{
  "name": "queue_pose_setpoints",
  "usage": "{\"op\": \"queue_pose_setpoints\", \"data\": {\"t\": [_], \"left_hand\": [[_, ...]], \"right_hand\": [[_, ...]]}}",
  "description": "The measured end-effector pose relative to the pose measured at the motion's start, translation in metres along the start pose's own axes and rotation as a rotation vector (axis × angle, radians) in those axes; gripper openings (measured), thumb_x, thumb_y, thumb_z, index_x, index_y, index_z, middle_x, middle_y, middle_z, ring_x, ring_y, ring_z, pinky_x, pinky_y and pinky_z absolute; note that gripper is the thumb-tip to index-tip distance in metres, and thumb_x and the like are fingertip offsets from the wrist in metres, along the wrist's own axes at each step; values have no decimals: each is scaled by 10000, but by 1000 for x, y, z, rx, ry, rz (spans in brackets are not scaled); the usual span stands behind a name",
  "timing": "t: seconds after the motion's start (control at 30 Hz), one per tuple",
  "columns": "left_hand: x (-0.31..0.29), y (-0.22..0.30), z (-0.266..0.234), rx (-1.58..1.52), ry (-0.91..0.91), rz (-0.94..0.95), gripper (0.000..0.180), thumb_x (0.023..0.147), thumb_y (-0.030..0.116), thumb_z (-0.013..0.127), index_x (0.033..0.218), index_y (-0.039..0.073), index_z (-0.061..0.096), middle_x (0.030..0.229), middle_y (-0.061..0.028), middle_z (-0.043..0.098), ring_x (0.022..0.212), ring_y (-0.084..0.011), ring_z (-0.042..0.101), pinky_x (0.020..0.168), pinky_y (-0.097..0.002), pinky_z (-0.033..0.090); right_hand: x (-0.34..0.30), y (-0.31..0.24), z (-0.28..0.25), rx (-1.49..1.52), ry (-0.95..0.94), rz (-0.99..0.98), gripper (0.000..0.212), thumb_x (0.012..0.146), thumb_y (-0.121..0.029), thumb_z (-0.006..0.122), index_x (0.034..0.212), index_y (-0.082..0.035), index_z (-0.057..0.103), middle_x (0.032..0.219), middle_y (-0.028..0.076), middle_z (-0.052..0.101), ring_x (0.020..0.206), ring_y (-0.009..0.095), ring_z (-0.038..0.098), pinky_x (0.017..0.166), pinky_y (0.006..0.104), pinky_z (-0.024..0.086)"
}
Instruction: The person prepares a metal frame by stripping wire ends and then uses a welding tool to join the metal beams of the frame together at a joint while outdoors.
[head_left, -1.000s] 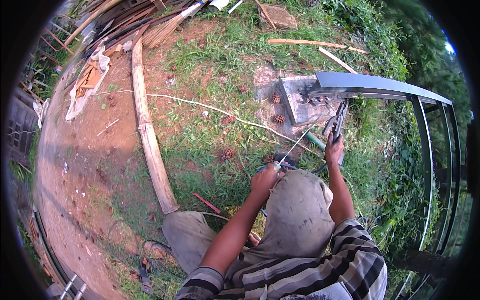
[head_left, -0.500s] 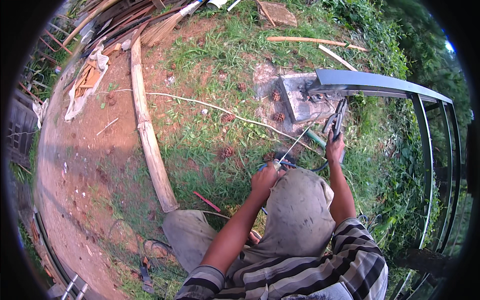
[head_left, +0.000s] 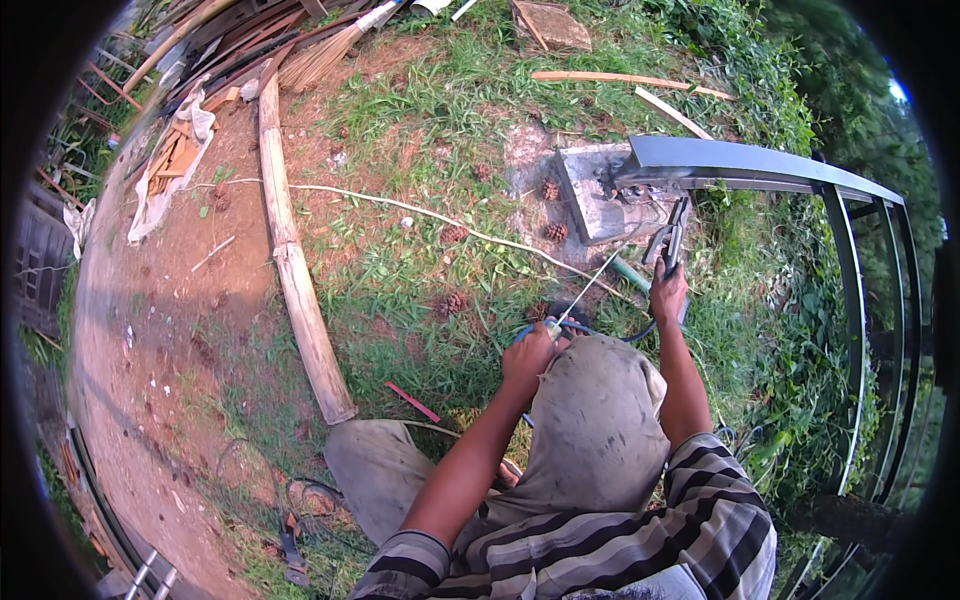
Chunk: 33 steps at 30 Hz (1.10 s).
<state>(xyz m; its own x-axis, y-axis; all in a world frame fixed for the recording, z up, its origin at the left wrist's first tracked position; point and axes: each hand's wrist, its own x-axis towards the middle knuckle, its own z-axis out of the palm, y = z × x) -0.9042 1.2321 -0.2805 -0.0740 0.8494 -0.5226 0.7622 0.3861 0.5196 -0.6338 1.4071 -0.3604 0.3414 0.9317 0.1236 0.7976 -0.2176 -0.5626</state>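
Note:
My left hand (head_left: 530, 352), in front of my raised knee, is closed around the lower end of a thin, pale welding rod (head_left: 592, 284). The rod slants up to the right. Farther right, my right hand (head_left: 668, 292) grips a dark welding electrode holder (head_left: 670, 236), its jaws pointing away toward a concrete block (head_left: 592, 212). I cannot make out a rod in those jaws. A blue cable (head_left: 640, 335) runs between the area by my left hand and my right wrist. Between the rod and the holder lies a green tube-like piece (head_left: 630, 274).
A grey metal frame (head_left: 740, 157) rests its near end over the block and extends right. A long wooden pole (head_left: 290, 250) lies on the left. Several pine cones (head_left: 455, 302) and a red strip (head_left: 412, 402) lie in the grass. A thin pale stick (head_left: 430, 212) crosses the ground.
My right hand and the electrode holder have shifted very slightly, as has the whole view. My left hand keeps its hold on the rod.

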Motion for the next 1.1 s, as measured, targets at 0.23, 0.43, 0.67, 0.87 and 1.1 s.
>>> {"op": "queue_pose_setpoints", "data": {"t": [0.23,0.43,0.67,0.87,1.1], "left_hand": [[0,3,0,4,-3,-19,568,905,481,603,1143,-26,513,968,-251,718,933,-416,708,772,-525,563],[-1,4,-5,-9,-27,-31,637,895,554,595,1135,-31,518,977,-249,718,952,-423,702,784,-524,556],[-2,5,-4,-37,-25,-34,687,893,606,575,1143,-32,512,984,-259,713,971,-428,695,789,-531,554],[-1,3,-3,-28,-3,-18,669,900,597,576,1128,-29,520,976,-255,715,944,-428,701,784,-529,555],[-3,5,-6,-28,9,-11,657,907,586,572,1123,-33,520,962,-254,717,937,-425,702,775,-528,553]], "right_hand": [[0,1,1,48,-40,6,475,969,-401,585,1123,47,617,864,313,669,824,484,657,729,530,481],[-2,1,5,100,-5,-12,470,965,-403,600,1089,50,608,865,315,659,822,488,646,732,523,477],[4,6,9,43,7,-22,481,972,-413,593,1088,53,608,859,298,664,813,471,645,743,506,481],[0,-2,3,69,-10,20,495,968,-433,583,1117,39,608,895,317,663,847,483,647,759,524,476],[1,-3,2,1,-38,39,517,960,-443,589,1111,51,596,905,319,660,862,505,631,773,537,467]]}}
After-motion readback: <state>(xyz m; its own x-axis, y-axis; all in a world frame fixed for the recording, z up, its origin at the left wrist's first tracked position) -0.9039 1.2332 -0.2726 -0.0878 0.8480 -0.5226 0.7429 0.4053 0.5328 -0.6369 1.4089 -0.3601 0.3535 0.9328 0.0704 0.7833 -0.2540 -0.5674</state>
